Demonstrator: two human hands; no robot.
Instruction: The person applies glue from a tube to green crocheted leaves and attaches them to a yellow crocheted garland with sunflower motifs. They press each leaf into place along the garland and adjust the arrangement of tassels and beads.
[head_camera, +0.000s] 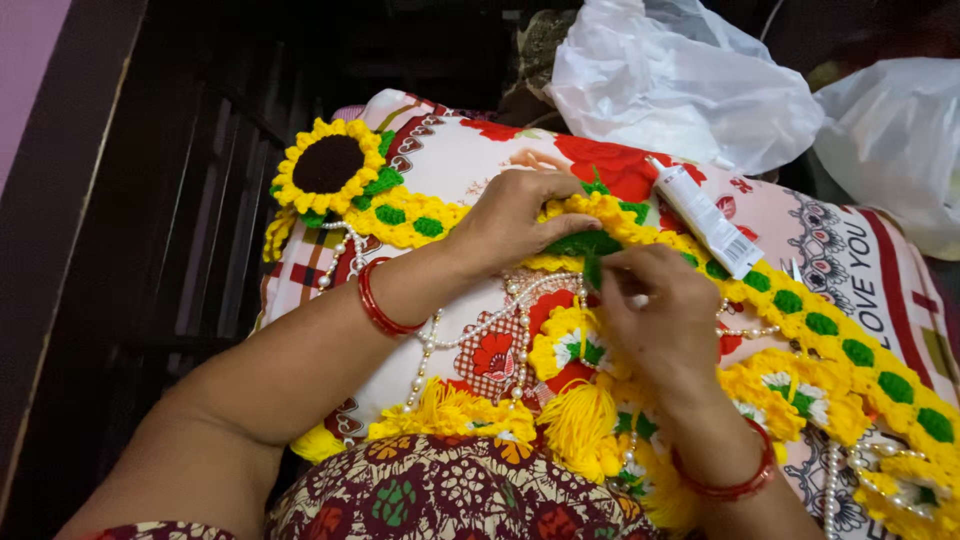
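The long yellow crocheted wool band with green patches (800, 300) lies draped across a floral red-and-white printed pillow (470, 150) on the person's lap, running from a yellow crocheted sunflower with a dark brown centre (328, 165) at the upper left down to the lower right edge. The left hand (515, 215) rests flat over the band near its middle, fingers together and pressing it down, while the right hand (655, 310) pinches a small green crocheted leaf piece (592, 268) between thumb and forefinger just below that spot. The band looks soft, light and floppy; it would likely stretch or sag if lifted by one end, so the firmer stitched edge seems the best hold. Strings of white pearl beads (470, 330) and yellow yarn tassels (580, 420) hang from it and could snag. A white squeeze tube (705, 215) lies on the band, just beside the hands. Crumpled white plastic bags (680, 80) sit behind. The band's far end is cut off, and what lies under the left palm is hidden.
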